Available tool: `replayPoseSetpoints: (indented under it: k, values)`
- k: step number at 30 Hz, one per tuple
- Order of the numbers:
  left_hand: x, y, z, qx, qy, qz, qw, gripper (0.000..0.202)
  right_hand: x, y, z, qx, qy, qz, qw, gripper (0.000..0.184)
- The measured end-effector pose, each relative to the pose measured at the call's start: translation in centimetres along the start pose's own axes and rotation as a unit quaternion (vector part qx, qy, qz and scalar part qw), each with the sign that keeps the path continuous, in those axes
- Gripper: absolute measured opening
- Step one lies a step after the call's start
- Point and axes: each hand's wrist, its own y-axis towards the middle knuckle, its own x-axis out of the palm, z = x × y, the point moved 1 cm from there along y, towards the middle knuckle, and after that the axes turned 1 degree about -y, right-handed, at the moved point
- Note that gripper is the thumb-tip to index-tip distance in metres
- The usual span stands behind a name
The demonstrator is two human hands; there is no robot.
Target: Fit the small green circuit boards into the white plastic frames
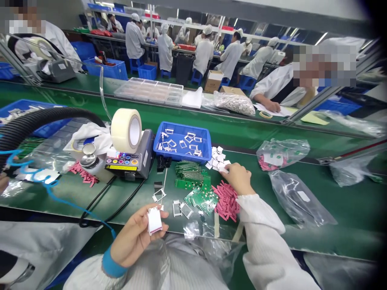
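My left hand [137, 233] holds a small white rectangular part [155, 221] with a pink strip along its lower edge, gripped between thumb and fingers near the table's front edge. At the pile of white square pieces [217, 158], my right hand [238, 178] reaches out with its fingertips pinched on a white piece [224, 169]. A heap of pink strips [226, 200] lies just below that hand. Green circuit boards [202, 197] spread to its left. Between my hands lie a few loose white frames [177, 208].
A blue tray [183, 156] of white frames stands behind the boards. To its left are a tape dispenser [128, 161] with a tape roll [126, 129], a metal-topped bottle [90, 161] and a black hose [54, 114]. Plastic bags [298, 197] lie right. A co-worker [281, 90] sits opposite.
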Motion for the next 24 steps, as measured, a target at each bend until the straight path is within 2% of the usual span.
replayPoseSetpoints:
  k: [3,7,11,13,16,20,22,24]
  values:
    - [-0.5,0.1,0.1,-0.006,-0.002,0.014,1.0,0.026,-1.3,-2.9,-1.4,-0.06,0.003,0.01,0.998,0.028]
    - [-0.5,0.4,-0.1,-0.011,0.001,0.019,1.0,0.028,-1.1,-6.5,-6.3,-0.206,0.028,-0.021,0.978,0.027]
    - [-0.2,0.6,-0.2,-0.006,-0.002,0.002,1.0,0.028,0.5,-7.1,-11.4,-0.266,0.003,-0.059,0.962,0.038]
    - [-0.1,0.6,-0.2,-0.007,-0.004,-0.002,1.0,0.029,0.9,-6.6,-12.7,-0.276,-0.015,-0.066,0.959,0.029]
    - [-0.1,0.6,-0.2,-0.008,-0.007,0.007,1.0,0.027,1.2,-5.8,-13.4,-0.292,-0.028,-0.068,0.953,0.017]
    - [-0.3,1.0,-0.1,0.0,-0.014,0.002,1.0,0.028,1.6,-5.4,-13.5,-0.312,-0.025,-0.072,0.947,0.027]
    - [-0.2,1.1,0.0,0.003,-0.022,-0.009,1.0,0.027,1.5,-5.3,-13.7,-0.325,-0.015,-0.074,0.943,0.019]
    - [0.1,1.2,0.1,0.005,-0.03,-0.017,0.999,0.027,0.5,-5.5,-13.7,-0.337,0.005,-0.064,0.939,0.006]
